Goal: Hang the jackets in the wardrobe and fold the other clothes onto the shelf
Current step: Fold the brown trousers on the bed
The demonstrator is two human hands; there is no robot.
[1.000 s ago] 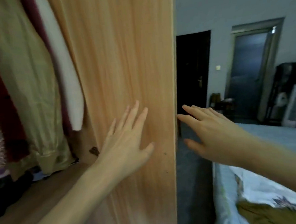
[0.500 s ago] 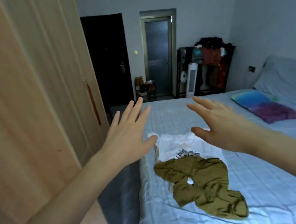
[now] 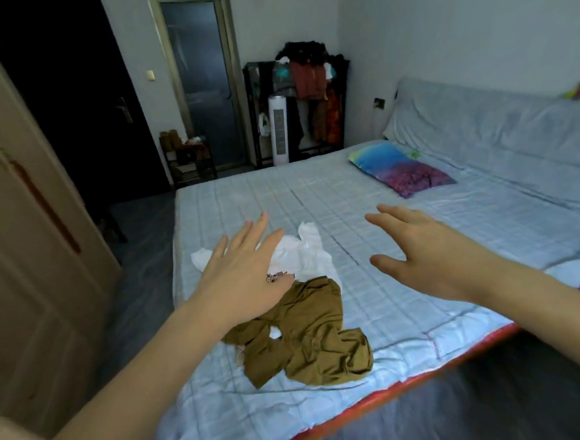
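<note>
Two hands: both reach forward over the bed, palms down, fingers straight and spread, grasping nothing.
Left hand (image 3: 242,274): released and flat, seen in front of a white shirt and the upper edge of an olive garment; whether it touches the cloth cannot be told.
Right hand (image 3: 431,254): released, thumb apart from the fingers, held over bare sheet to the right of the clothes.
Olive garment (image 3: 307,335): crumpled in a heap near the foot edge of the bed, lying partly on top of the white shirt.
White shirt (image 3: 304,253): spread on the sheet just beyond the olive garment, a dark printed patch showing beside the left hand.
Bed (image 3: 408,318): covered by a pale blue checked sheet, a red border along the near edge.
Wardrobe (image 3: 27,255): wooden door with a dark red handle, at the left edge, across a strip of grey floor from the bed.
Pillow (image 3: 401,169): blue and purple, lying towards the head of the bed, well apart from the clothes.
Fan (image 3: 279,129): white tower standing beyond the far side of the bed.
Clothes rack (image 3: 309,81): dark frame against the far wall behind the fan, loaded with red, orange and black garments.
Door (image 3: 203,81): frosted glass, shut, left of the rack.
</note>
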